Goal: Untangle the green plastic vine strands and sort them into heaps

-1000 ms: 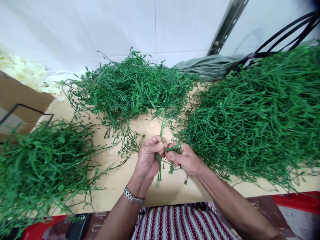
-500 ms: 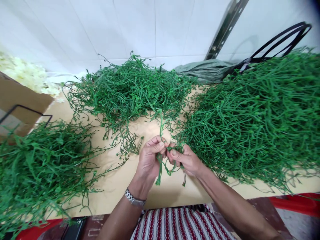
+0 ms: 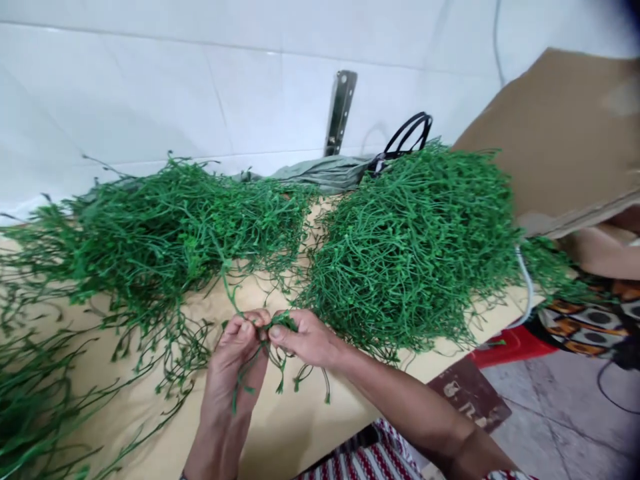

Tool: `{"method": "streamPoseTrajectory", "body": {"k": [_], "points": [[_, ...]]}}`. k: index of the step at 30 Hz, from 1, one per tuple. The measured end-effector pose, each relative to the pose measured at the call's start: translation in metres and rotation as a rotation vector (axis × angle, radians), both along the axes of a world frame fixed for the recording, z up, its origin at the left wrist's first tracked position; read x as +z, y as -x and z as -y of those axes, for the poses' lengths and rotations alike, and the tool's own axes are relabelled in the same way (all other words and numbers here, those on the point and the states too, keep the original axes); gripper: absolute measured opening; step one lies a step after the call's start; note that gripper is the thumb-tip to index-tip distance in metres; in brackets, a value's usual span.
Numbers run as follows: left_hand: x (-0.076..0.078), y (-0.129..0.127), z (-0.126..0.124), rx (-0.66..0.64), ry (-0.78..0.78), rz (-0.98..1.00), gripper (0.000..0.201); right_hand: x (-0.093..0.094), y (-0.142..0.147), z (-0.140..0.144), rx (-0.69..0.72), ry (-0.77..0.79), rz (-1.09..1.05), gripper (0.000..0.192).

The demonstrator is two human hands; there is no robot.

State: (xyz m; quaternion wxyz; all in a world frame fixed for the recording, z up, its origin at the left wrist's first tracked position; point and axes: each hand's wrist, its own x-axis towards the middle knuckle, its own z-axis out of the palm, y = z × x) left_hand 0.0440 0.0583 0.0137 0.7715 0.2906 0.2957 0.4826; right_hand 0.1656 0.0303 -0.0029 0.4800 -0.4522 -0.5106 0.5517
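Note:
My left hand (image 3: 234,360) and my right hand (image 3: 305,339) meet over the tan table top (image 3: 280,427), both pinching a small green plastic sprig (image 3: 274,328) whose thin stems hang down between them. One long stem (image 3: 227,283) rises from my left fingers toward the middle pile. Thumbs and forefingers press the sprig from both sides.
A big heap of green stems (image 3: 415,247) lies right of my hands, another heap (image 3: 160,233) behind left, and loose stems (image 3: 30,400) at far left. A grey bag with black handles (image 3: 350,170) rests by the white tiled wall. Brown cardboard (image 3: 560,140) and another person's arm (image 3: 605,253) are at right.
The view has swung to the right and tilted, so the cardboard and the other person came into sight and the left pile slid out. My hands keep pinching the same sprig.

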Motion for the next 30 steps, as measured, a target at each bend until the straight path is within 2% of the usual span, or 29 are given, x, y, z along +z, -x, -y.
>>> {"method": "streamPoseTrajectory", "body": {"k": [4,10,13,15,19,22,27,30], "points": [[0.002,0.001,-0.005,-0.067,0.106,0.016,0.015,-0.002,-0.002,-0.001,0.061,-0.006,0.011,0.02],[0.005,-0.003,-0.008,-0.157,0.157,-0.005,0.019,0.0,-0.014,0.001,0.159,0.022,0.131,0.021],[0.003,-0.005,-0.009,-0.177,0.215,0.047,0.02,0.005,-0.016,0.007,0.288,-0.051,0.227,0.02],[0.001,-0.005,-0.01,-0.15,0.195,0.045,0.018,0.011,-0.018,0.012,0.338,-0.114,0.307,0.018],[-0.006,-0.002,-0.009,-0.018,0.02,-0.07,0.017,0.025,-0.026,0.015,0.119,-0.174,0.326,0.017],[-0.008,0.0,-0.005,0.035,-0.059,-0.101,0.018,0.025,-0.027,0.014,0.024,-0.247,0.316,0.02],[-0.009,-0.003,-0.001,0.08,-0.105,-0.048,0.017,0.005,-0.008,0.012,-0.111,0.016,0.204,0.035],[-0.011,-0.005,0.001,0.134,-0.118,-0.043,0.015,-0.003,0.004,0.012,-0.154,0.033,0.201,0.031]]}}
